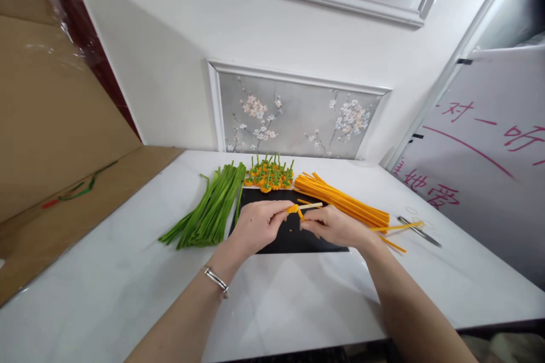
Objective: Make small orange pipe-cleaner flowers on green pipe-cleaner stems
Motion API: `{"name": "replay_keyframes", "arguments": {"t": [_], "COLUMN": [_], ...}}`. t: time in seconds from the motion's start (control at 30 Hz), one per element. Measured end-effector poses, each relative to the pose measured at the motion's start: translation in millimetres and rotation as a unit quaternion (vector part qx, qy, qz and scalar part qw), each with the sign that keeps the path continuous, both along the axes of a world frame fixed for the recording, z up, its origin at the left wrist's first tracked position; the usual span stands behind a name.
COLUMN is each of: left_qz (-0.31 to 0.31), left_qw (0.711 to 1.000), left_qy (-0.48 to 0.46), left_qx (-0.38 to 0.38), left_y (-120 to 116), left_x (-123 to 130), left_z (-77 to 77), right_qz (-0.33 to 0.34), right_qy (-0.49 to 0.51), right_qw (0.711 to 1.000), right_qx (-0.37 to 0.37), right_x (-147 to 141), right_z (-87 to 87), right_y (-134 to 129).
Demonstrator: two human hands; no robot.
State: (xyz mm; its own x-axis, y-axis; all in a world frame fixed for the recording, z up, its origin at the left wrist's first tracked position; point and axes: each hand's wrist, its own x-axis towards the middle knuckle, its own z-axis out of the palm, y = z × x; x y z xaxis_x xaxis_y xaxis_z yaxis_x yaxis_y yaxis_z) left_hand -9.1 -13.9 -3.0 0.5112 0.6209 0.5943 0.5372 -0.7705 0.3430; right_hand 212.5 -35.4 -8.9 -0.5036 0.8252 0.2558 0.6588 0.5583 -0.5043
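Above a black mat point(281, 245), my left hand point(261, 224) pinches a thin pale stick point(311, 205) with an orange pipe cleaner point(293, 209) coiled round it. The fingers of my right hand point(330, 226) are closed on the loose end of that orange pipe cleaner, close to the stick. Behind the mat stands a cluster of small orange pieces with green stems point(272, 174). Green pipe cleaners point(217, 207) lie in a bundle to the left, and an orange bundle point(344, 199) lies to the right.
Scissors point(420, 231) lie on the white table point(298, 306) at the right, near a few loose orange strips point(392, 244). Cardboard point(55, 181) stands along the left side. A whiteboard with red writing point(481, 181) is at the right, and a wall with framed panels is behind.
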Motion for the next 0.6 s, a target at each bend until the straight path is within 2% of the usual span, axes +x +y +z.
{"name": "replay_keyframes", "arguments": {"t": [0.17,0.3,0.47,0.6], "left_qz": [0.054,0.074,0.059,0.016], "left_qw": [0.997,0.992,0.987,0.986], "left_qy": [0.048,0.104,0.145,0.163], "left_qx": [0.006,0.024,0.037,0.042], "left_y": [4,5,4,2], "left_x": [-4,-5,-4,-4], "left_z": [-3.3,-6.9,-5.2,-1.9], "right_qz": [0.014,0.02,-0.006,-0.045], "right_qy": [-0.063,-0.082,0.005,0.068], "right_qw": [0.998,0.995,0.992,0.989], "right_qx": [0.009,0.06,0.122,0.127], "right_x": [-8,-11,-8,0], "right_z": [10.4,15.5,18.9,20.1], "right_y": [-16,-19,-11,1]}}
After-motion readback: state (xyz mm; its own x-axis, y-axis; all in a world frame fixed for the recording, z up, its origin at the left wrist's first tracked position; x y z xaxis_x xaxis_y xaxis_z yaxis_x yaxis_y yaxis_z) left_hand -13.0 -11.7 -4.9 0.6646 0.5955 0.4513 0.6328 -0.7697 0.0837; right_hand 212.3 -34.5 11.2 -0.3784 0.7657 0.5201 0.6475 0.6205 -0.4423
